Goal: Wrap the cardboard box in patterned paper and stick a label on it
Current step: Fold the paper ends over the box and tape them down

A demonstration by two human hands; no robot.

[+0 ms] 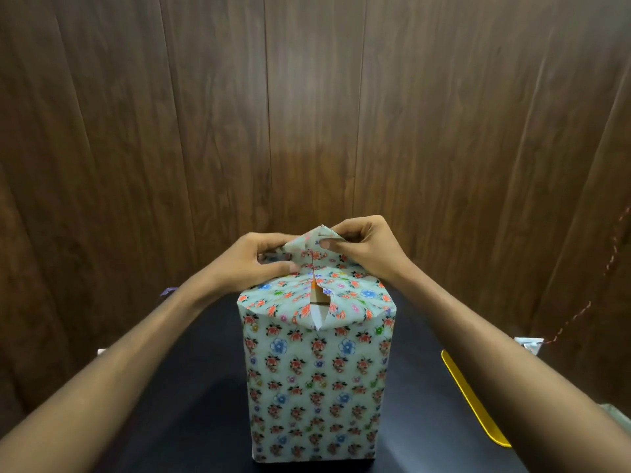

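A tall cardboard box [318,297] stands upright on the black table, wrapped in pale floral paper [316,387]. Bare cardboard shows only through a narrow gap in the paper on the top face. At the far top edge a pointed paper flap [316,242] sticks up. My left hand [254,261] pinches the flap's left side, thumb pressing on the paper near the seam. My right hand [365,249] pinches the flap's right side between thumb and fingers. No label is in view.
The black table [191,387] carries the box. A yellow-edged flat object [473,399] lies at the right, a white item [529,344] beyond it. A small purple thing [168,291] peeks out behind my left forearm. A wooden panel wall [307,114] stands close behind.
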